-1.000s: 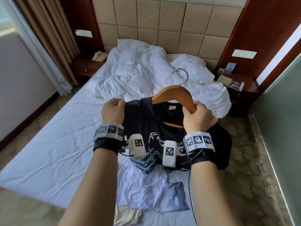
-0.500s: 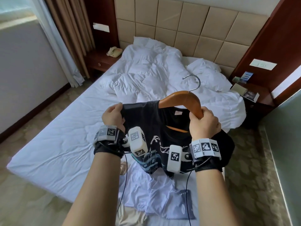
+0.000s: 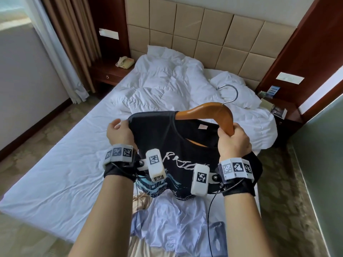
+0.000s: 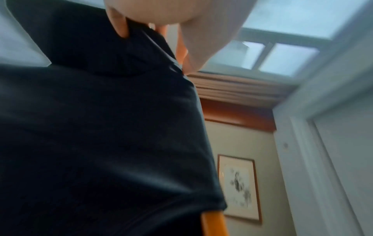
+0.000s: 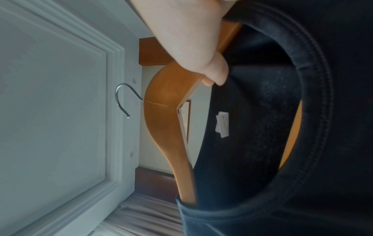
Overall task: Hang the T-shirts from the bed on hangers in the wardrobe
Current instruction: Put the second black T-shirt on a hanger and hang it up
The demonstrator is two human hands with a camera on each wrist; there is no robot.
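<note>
From the head view, the black T-shirt hangs half-threaded on the wooden hanger above the bed's foot edge. The left hand pinches its shoulder seam; the right hand wraps the hanger's arm.

The left wrist view shows fingers bunching soft, limp cloth.

The right wrist view shows stiff wood passing through the collar: probably grip the hanger and ease the light fabric over.

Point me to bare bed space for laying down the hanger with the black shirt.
Free: flat sheet left of the left hand, between the rumpled duvet and the bed's foot edge. Crowded: near edge below the black T-shirt, where the white shirt lies; duvet and pillow at the head.
</note>
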